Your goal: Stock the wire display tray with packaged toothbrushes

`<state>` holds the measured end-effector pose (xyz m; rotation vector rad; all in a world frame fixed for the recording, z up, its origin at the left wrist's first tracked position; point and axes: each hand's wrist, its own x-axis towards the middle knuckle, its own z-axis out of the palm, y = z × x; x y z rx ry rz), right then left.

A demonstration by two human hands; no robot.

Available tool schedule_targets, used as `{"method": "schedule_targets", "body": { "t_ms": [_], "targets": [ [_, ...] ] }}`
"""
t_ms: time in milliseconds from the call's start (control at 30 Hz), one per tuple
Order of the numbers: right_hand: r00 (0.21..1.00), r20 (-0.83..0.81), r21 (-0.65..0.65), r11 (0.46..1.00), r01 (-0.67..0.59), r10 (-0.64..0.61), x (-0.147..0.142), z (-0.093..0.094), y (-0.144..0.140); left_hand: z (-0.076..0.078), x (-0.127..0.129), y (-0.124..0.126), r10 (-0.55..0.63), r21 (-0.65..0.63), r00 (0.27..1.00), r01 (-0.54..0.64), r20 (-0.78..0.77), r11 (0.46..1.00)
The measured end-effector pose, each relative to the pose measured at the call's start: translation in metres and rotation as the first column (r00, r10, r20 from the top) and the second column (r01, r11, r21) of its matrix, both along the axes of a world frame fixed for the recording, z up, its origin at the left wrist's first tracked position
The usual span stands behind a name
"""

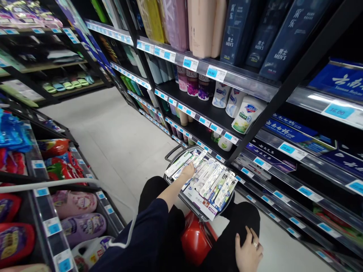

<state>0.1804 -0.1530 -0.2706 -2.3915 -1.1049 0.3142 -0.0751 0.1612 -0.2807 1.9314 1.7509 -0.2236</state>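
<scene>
The left hand [188, 170] grips a toothbrush pack [195, 162] atop the stocked basket [172, 151] (handy beside the shelves), while the right hand [248, 251] rests slack on the knee.

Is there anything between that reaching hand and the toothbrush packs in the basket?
Nothing visible. The left hand already rests on the white and blue carded toothbrush packs heaped in the grey-rimmed basket. The right hand lies on the person's knee.

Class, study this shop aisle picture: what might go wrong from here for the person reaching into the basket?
1. The toothbrush packs lie heaped above the basket rim; the left hand rummaging among them might push some onto the floor.
2. The right hand rests on the knee, not on the basket, so it may tip or shift.
</scene>
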Motion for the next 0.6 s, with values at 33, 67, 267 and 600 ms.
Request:
{"method": "schedule_targets", "body": {
  "t_ms": [33,67,267,600],
  "targets": [
    [1.000,-0.002,0.006,1.000,0.001,-0.001,-0.001,0.000,-0.001,0.006,-0.002,0.002,0.009,0.009,0.999,-0.010,0.046,1.000],
    [1.000,-0.006,0.008,1.000,0.004,-0.004,-0.001,0.000,-0.001,0.013,-0.004,0.005,0.013,0.016,0.995,-0.015,0.098,1.000],
    [0.980,-0.163,-0.053,0.992,0.111,-0.118,0.005,0.010,0.009,0.072,-0.029,0.003,-0.102,0.041,0.915,0.093,0.390,0.995],
    [-0.108,-0.993,-0.024,0.987,-0.161,-0.042,-0.049,0.121,0.039,0.150,0.012,-0.091,-0.808,0.450,0.456,0.673,0.372,0.587]
  ]
}}
